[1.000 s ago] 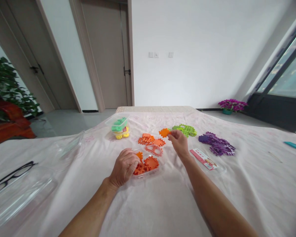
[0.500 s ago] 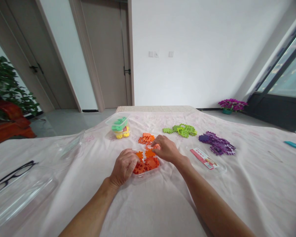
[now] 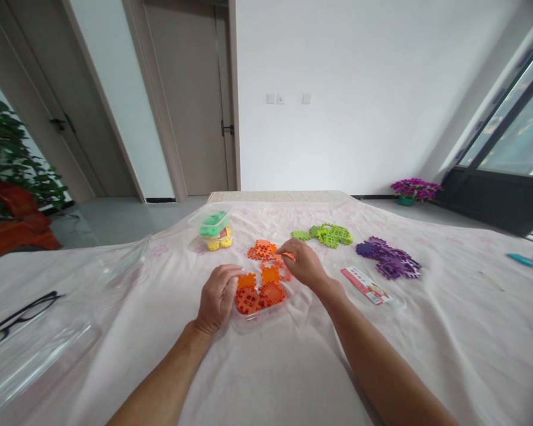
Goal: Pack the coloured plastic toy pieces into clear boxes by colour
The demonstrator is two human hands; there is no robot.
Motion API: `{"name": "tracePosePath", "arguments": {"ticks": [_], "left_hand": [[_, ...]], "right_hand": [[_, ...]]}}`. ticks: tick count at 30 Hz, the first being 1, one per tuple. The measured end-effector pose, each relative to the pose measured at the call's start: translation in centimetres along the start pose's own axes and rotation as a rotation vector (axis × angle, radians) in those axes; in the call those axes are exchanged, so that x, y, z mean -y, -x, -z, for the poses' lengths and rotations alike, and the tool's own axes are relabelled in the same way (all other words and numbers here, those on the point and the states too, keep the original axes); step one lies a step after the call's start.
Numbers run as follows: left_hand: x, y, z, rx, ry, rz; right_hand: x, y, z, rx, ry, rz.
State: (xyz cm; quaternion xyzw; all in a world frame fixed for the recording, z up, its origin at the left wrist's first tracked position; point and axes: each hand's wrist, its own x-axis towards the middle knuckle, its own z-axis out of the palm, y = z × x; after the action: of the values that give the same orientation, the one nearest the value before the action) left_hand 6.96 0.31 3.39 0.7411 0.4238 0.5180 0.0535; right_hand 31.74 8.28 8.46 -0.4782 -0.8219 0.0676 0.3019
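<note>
Several orange interlocking plastic tiles [image 3: 261, 292] lie in a shallow clear tray [image 3: 257, 312] in front of me. My left hand [image 3: 216, 299] rests at the tray's left edge, fingers curled over its rim. To the right, my right hand [image 3: 302, 264] pinches one orange tile [image 3: 285, 256] just above the tray's far side. A loose heap of orange tiles [image 3: 261, 250] lies right behind it on the cloth.
A pale pink cloth [image 3: 266, 378] covers the table. Behind are a small clear box with green and yellow pieces [image 3: 215, 229], a green tile heap [image 3: 327, 234], a purple tile heap [image 3: 389, 259] and a red-white card [image 3: 366, 285]. Glasses [image 3: 15, 319] and clear lids [image 3: 35, 361] lie at the left.
My right hand carried an orange tile from near the green heap back to the tray, then took hold of another. My left hand shifted slightly left on the tray's edge.
</note>
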Motion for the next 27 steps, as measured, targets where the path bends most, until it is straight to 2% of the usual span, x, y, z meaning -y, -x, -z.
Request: {"name": "tracePosePath", "arguments": {"ticks": [2, 4, 8, 11, 15, 18, 21, 27], "left_hand": [[0.4, -0.1, -0.2, -0.048, -0.024, 0.120], [0.8, -0.2, -0.4, -0.033, -0.032, 0.251], [1.3, -0.3, -0.8, 0.045, 0.041, 0.432], [1.3, -0.3, -0.9, 0.016, 0.086, 0.474], [1.4, -0.3, -0.6, -0.098, 0.081, 0.520], [1.8, -0.3, -0.3, -0.187, 0.082, 0.568], [2.4, -0.3, -0.2, -0.249, 0.088, 0.601], [2.7, -0.3, -0.1, -0.270, 0.107, 0.604]], "right_hand": [[-1.5, -0.2, 0.1, -0.068, 0.023, -0.157], [-3.0, -0.1, 0.1, -0.077, 0.086, -0.304], [-4.9, 0.5, -0.7, 0.037, 0.154, -0.446], [-4.8, 1.1, -2.0, 0.075, 0.188, -0.394], [-3.7, 1.4, -3.3, 0.086, 0.278, -0.253], [-3.1, 1.5, -3.7, 0.141, 0.280, -0.205], [-3.2, 1.5, -3.8, 0.172, 0.243, -0.216], [-4.4, 1.4, -3.7, 0.112, 0.200, -0.298]]}}
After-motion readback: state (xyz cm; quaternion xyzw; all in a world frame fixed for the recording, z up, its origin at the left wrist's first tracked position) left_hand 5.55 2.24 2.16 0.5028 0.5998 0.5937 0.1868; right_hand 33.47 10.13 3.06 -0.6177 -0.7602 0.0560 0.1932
